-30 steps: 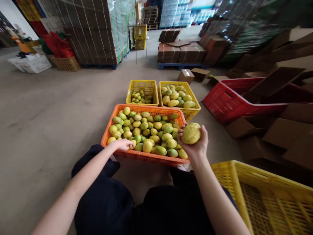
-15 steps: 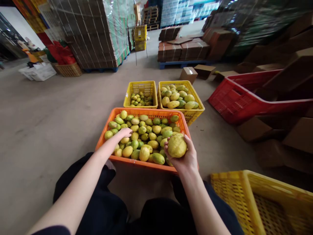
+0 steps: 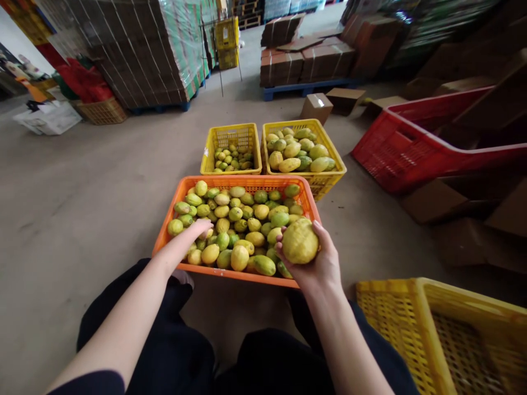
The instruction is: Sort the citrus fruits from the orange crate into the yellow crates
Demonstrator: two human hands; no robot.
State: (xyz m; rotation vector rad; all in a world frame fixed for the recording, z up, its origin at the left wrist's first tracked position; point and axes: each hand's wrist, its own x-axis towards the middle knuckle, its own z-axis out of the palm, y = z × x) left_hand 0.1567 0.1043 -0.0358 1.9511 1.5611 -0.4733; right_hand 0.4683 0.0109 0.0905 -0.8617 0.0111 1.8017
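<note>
In my right hand rests a large, bumpy yellow lemon, held above the near right corner of an orange crate. The fingers and thumb wrap around its sides. My left hand reaches into the left part of that crate, its fingers stretched over the fruit there; their undersides are hidden. Many yellow and green lemons fill the crate, some with brownish, rough skin. Nothing lifted clear of the pile shows in the left hand.
Behind the orange crate stand two yellow crates, one with smaller fruit and one with larger fruit. An open yellow crate sits at my right. A red crate, cardboard boxes and a wrapped pallet stack stand farther off.
The view has shifted slightly. My left hand has drawn back a little to the left over the fruit, its fingers looking less curled. The right hand still holds the same lemon.
</note>
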